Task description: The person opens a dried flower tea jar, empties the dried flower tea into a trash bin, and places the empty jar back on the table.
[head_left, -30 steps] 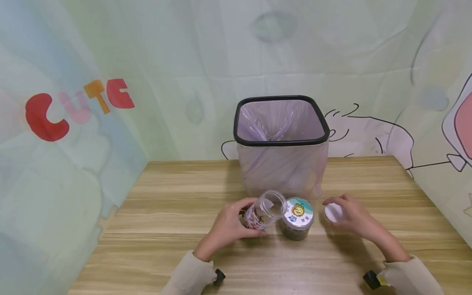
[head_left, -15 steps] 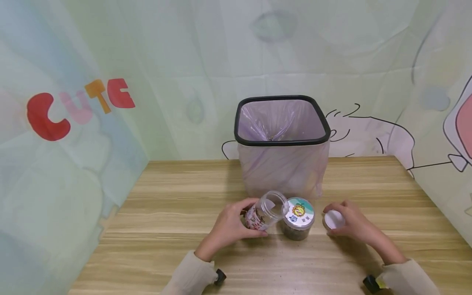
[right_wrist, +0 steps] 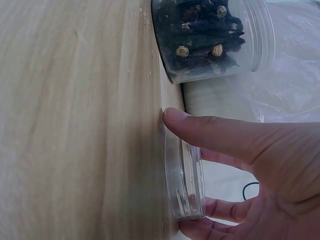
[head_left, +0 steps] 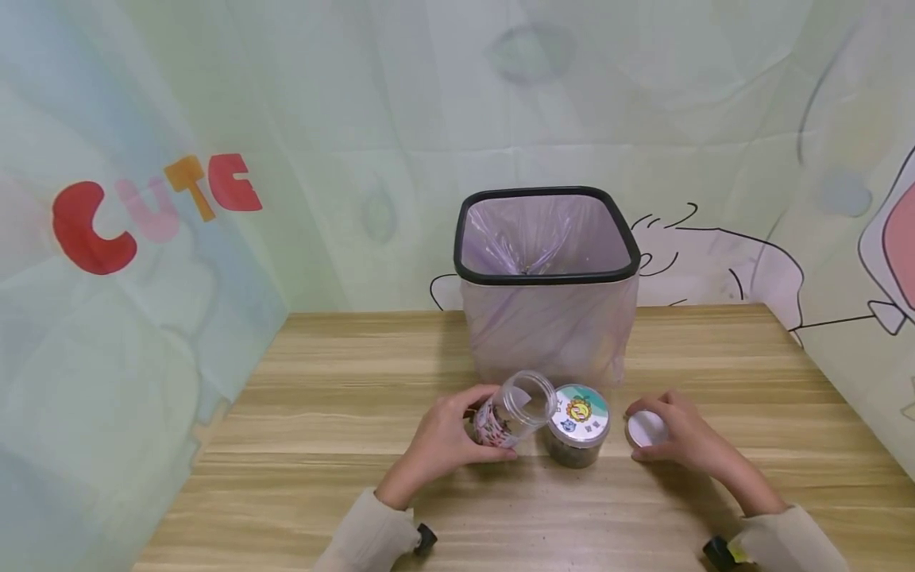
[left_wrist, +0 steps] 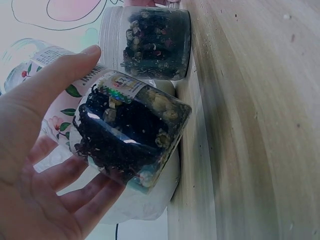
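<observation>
My left hand (head_left: 452, 434) grips a clear plastic jar (head_left: 503, 419) with a pink floral label, tilted so its uncovered mouth points up and to the right. In the left wrist view, dark dried bits and small pale buds, like dried flower tea, lie inside this jar (left_wrist: 125, 130). Beside its mouth stands a second jar (head_left: 577, 421), upright and capped by a lid with a cartoon flower sticker; similar dark contents show in the right wrist view. To its right, my right hand (head_left: 688, 433) holds a round clear-rimmed lid (head_left: 646, 429) by its edge, low at the tabletop.
A bin (head_left: 546, 278) with a black rim and a pale purple liner stands right behind the jars. The wooden table (head_left: 343, 373) carries a few dark crumbs near the capped jar. Printed curtain cloth (head_left: 357, 159) hangs behind and at both sides.
The right hand has come slightly nearer with the lid, which has gone from tilted to flatter at the tabletop. My left hand and the tilted jar have hardly moved.
</observation>
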The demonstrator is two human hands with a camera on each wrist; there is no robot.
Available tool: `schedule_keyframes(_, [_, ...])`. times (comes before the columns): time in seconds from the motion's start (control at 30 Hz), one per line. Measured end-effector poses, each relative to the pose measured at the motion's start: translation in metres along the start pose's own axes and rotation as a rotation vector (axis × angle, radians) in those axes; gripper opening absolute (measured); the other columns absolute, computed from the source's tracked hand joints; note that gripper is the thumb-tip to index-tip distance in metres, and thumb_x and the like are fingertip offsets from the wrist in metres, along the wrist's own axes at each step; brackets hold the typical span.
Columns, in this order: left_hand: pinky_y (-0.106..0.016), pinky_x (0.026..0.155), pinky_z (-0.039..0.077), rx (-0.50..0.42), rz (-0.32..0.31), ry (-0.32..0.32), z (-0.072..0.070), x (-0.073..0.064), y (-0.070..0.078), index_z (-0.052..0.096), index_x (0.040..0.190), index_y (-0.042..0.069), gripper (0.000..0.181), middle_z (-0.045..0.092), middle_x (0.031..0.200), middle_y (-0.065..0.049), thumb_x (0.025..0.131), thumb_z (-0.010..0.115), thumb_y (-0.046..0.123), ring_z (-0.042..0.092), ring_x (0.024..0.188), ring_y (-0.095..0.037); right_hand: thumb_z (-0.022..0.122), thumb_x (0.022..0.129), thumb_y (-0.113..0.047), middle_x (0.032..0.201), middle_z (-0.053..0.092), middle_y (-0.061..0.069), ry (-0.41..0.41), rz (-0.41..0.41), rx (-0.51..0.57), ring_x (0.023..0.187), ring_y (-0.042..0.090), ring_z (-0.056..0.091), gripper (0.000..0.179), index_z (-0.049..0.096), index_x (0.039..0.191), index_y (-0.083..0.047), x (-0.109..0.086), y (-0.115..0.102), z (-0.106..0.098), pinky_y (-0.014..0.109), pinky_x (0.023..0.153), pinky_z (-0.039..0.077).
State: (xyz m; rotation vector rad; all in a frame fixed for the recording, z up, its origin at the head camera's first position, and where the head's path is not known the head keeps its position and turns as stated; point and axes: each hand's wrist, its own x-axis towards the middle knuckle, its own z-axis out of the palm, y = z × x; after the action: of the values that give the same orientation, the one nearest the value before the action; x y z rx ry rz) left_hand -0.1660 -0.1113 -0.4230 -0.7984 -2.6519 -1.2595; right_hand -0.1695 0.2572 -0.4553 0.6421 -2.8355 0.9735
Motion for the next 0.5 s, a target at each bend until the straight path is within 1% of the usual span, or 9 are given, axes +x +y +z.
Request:
schedule_keyframes(0.17, [-0.032,0.083,0.054,0.004,-0.009,-0.001,-0.001,-0.001,0.001,0.065,0.127,0.02,0.077,0.071,0.11,0.006,0.059,0.097,0.034,0.066,0.095,-0.012,0.095,0.062,-0.022,0.094,0.051,0.01,-0.017,0.006,-0.001,0.086,0.025,0.047,0.054,0.067,0.107,-0.011,-0.001,0.0,0.0,0.035,0.067,0.04])
schedule_keyframes(0.23, [-0.032,0.084,0.054,0.0,-0.018,-0.003,-0.002,-0.001,0.002,0.065,0.127,0.02,0.077,0.071,0.111,0.006,0.059,0.097,0.034,0.066,0.096,-0.012,0.093,0.065,-0.025,0.095,0.051,0.01,-0.037,0.025,0.001,0.087,0.026,0.047,0.054,0.066,0.11,-0.01,-0.001,-0.001,-0.002,0.035,0.067,0.041])
schedule_keyframes(0.37, [-0.032,0.084,0.054,-0.004,-0.022,0.002,-0.003,-0.002,0.001,0.064,0.128,0.021,0.077,0.071,0.112,0.005,0.059,0.097,0.033,0.065,0.097,-0.013,0.087,0.075,-0.031,0.102,0.054,0.014,-0.082,0.085,0.008,0.091,0.028,0.049,0.055,0.064,0.118,-0.006,-0.001,-0.003,-0.01,0.035,0.068,0.042])
schedule_keyframes(0.43, [-0.033,0.083,0.054,-0.006,-0.017,0.007,-0.003,-0.002,0.0,0.064,0.128,0.021,0.077,0.071,0.112,0.003,0.059,0.098,0.031,0.065,0.096,-0.013,0.085,0.078,-0.032,0.105,0.057,0.017,-0.086,0.084,-0.009,0.093,0.03,0.051,0.056,0.062,0.121,-0.002,0.0,-0.003,-0.014,0.037,0.069,0.043])
schedule_keyframes(0.5, [-0.034,0.083,0.054,-0.006,-0.012,0.012,-0.004,-0.002,-0.001,0.065,0.127,0.02,0.077,0.071,0.112,0.002,0.059,0.098,0.03,0.066,0.096,-0.014,0.083,0.081,-0.032,0.107,0.059,0.019,-0.086,0.089,-0.021,0.096,0.034,0.055,0.056,0.061,0.121,0.001,0.0,-0.003,-0.017,0.041,0.071,0.047])
